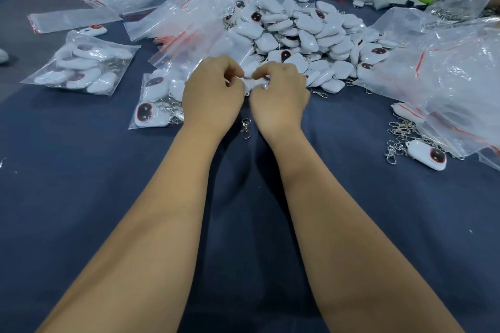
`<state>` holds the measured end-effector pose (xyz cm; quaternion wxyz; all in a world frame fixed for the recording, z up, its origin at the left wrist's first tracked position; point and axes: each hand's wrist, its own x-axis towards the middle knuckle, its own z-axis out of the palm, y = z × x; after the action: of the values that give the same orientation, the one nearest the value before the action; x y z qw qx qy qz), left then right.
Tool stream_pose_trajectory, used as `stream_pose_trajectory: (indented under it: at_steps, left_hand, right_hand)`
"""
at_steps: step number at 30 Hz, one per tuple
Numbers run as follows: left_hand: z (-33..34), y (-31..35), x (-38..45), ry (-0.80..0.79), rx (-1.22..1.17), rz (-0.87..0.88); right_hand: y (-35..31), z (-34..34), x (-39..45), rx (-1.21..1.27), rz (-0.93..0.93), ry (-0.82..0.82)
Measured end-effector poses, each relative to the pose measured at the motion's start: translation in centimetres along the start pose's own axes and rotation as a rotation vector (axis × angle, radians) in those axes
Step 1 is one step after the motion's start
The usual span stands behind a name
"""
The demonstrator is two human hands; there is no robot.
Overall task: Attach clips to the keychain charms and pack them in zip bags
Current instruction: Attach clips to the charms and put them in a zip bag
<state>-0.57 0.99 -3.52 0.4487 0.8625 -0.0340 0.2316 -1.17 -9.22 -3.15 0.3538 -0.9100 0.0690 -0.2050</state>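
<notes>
Charm [253,83], seemingly white, pinched between left hand [213,97] and right hand [278,100]; clip [245,128] lies beneath.

The pile of white charms [303,35] is my landmark. Below it, toward me, the desk [81,197] is bare blue cloth, so my arms can pass freely there; only one loose clip [245,128] lies between my wrists. Left of the pile, the empty zip bags [186,27] overlap it, and two filled bags [81,67] lie further left and near. Right of the pile, a big crumpled plastic bag [446,76] blocks that side, with a heap of clips [400,135] and one charm [430,154] at its near edge.
</notes>
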Motion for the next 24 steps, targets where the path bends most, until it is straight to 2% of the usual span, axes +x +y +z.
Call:
stream_pose_trajectory:
  at_steps: [2,4,12,14,18,21,24]
  left_hand:
    - [0.1,-0.2,-0.1,-0.030,0.089,0.048]
    - [0.2,-0.3,-0.1,-0.040,0.146,0.075]
    - [0.2,-1.1,0.4,0.021,0.194,0.029]
    - [0.3,-1.2,0.4,0.031,0.187,0.015]
    - [0.2,-0.8,0.4,0.029,0.091,-0.004]
    - [-0.1,-0.1,0.2,0.002,-0.054,-0.060]
    - [-0.1,0.4,-0.1,-0.062,-0.201,-0.099]
  right_hand:
    - [0.8,-0.5,0.3,-0.118,0.118,0.000]
    - [1.2,-0.7,0.4,-0.129,0.190,-0.058]
    - [1.4,-0.7,0.6,-0.131,0.154,-0.121]
    - [1.3,-0.8,0.6,-0.059,0.170,-0.091]
    - [0.8,-0.8,0.4,0.344,0.184,0.026]
    - [0.4,-0.7,0.2,0.562,0.195,0.029]
    - [0.3,-0.2,0.1,0.546,0.125,-0.017]
